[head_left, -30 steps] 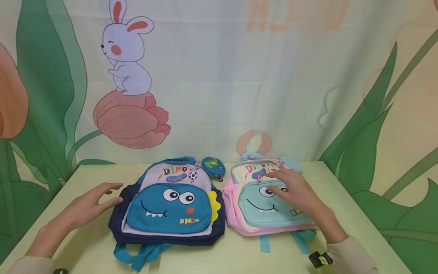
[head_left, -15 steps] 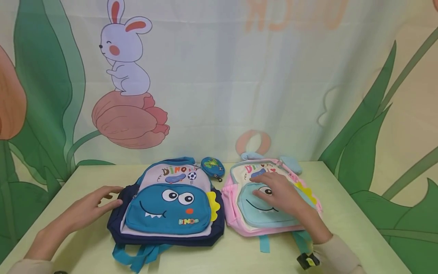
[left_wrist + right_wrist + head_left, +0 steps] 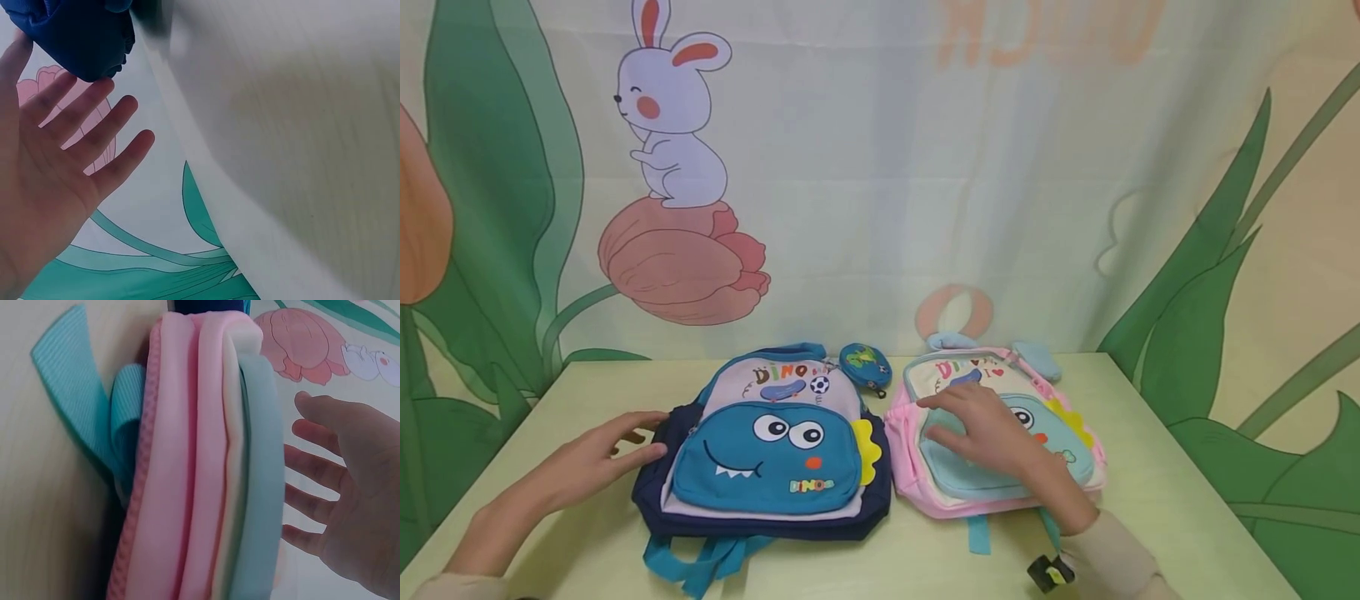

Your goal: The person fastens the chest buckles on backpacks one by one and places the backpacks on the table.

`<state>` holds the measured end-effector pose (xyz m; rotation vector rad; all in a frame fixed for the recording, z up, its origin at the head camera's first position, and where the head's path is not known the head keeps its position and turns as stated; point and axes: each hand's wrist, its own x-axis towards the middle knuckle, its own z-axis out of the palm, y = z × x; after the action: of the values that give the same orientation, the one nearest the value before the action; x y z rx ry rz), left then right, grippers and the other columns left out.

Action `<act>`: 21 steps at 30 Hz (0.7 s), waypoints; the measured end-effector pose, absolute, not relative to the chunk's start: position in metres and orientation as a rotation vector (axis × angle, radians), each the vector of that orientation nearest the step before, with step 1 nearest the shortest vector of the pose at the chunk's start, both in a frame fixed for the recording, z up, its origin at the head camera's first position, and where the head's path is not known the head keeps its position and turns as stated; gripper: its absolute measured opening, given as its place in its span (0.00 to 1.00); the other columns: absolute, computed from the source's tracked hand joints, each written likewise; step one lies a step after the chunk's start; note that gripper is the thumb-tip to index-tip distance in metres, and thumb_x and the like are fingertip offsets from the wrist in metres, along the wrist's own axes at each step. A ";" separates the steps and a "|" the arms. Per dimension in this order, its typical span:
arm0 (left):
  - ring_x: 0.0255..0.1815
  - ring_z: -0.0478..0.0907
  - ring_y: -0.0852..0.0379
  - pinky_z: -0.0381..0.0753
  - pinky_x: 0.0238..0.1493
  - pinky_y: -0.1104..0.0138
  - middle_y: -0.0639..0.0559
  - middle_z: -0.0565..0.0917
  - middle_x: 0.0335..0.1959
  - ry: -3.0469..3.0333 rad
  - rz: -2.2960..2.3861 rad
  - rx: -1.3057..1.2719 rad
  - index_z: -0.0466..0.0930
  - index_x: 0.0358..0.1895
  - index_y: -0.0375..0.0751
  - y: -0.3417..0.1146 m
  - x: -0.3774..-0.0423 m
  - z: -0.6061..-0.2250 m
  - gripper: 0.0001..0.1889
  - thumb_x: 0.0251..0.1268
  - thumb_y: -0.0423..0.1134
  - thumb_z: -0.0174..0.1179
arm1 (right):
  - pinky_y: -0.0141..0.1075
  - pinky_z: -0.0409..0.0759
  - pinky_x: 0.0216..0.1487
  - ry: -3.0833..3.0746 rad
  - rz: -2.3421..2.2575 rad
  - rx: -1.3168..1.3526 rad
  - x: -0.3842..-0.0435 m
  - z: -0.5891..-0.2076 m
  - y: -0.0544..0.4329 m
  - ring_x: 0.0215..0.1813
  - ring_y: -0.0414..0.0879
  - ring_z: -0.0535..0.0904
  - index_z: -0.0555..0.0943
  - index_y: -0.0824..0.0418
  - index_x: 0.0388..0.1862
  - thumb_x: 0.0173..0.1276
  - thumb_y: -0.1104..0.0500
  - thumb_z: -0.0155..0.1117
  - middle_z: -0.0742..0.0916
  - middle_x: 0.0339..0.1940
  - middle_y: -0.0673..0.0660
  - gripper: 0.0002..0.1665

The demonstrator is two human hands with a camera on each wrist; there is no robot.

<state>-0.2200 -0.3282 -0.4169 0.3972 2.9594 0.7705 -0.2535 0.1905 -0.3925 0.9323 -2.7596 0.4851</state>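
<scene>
A blue dinosaur backpack [image 3: 730, 458] lies face up on the table, left of a pink and mint dinosaur backpack [image 3: 917, 458]. My left hand [image 3: 591, 462] is at the blue backpack's left side, fingers spread and fingertips right at its navy edge. In the left wrist view, the left hand [image 3: 69, 144] shows its palm, its fingers near the dark blue fabric [image 3: 81, 37]. Over the pink backpack's front pocket hovers my right hand [image 3: 988, 433], fingers loosely extended and holding nothing. The right wrist view shows the right hand [image 3: 353, 494] beside the mint pocket [image 3: 262, 481].
A small round blue pouch [image 3: 865, 367] hangs from the blue backpack's top. Teal straps [image 3: 700, 567] stick out below it. The pale table [image 3: 1165, 517] ends against a printed curtain [image 3: 850, 208] with a rabbit and flowers.
My right hand has moved left across the pink backpack, from its upper right towards its left side. The left hand has stayed by the blue backpack. Both backpacks have kept their places.
</scene>
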 end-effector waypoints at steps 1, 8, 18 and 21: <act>0.61 0.75 0.37 0.76 0.56 0.41 0.36 0.72 0.68 2.954 0.772 0.397 0.65 0.72 0.41 -0.328 -0.220 -0.417 0.35 0.72 0.61 0.53 | 0.55 0.69 0.68 -2.764 0.486 0.938 -0.254 -0.393 0.188 0.65 0.52 0.77 0.81 0.50 0.61 0.69 0.47 0.64 0.86 0.58 0.48 0.22; 0.61 0.75 0.37 0.78 0.53 0.43 0.34 0.72 0.68 2.902 0.790 0.392 0.63 0.73 0.42 -0.327 -0.220 -0.418 0.36 0.71 0.62 0.53 | 0.56 0.65 0.72 -2.824 0.464 0.972 -0.254 -0.398 0.174 0.68 0.51 0.75 0.80 0.48 0.62 0.70 0.45 0.63 0.85 0.60 0.48 0.23; 0.59 0.76 0.36 0.83 0.46 0.48 0.31 0.72 0.65 2.808 0.805 0.343 0.61 0.74 0.40 -0.326 -0.221 -0.418 0.37 0.72 0.61 0.53 | 0.56 0.60 0.74 -2.908 0.471 1.001 -0.253 -0.401 0.154 0.70 0.52 0.72 0.79 0.47 0.64 0.71 0.42 0.61 0.83 0.63 0.48 0.24; 0.58 0.77 0.38 0.83 0.46 0.50 0.32 0.74 0.64 2.794 0.801 0.326 0.61 0.74 0.41 -0.326 -0.221 -0.418 0.37 0.72 0.61 0.53 | 0.56 0.60 0.74 -2.922 0.449 1.004 -0.253 -0.402 0.151 0.70 0.52 0.72 0.79 0.46 0.64 0.71 0.42 0.61 0.83 0.62 0.48 0.25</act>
<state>-0.2209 -0.3260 -0.4181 0.3256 2.7939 0.8011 -0.2529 0.1507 -0.4019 1.0045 -2.9221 0.4486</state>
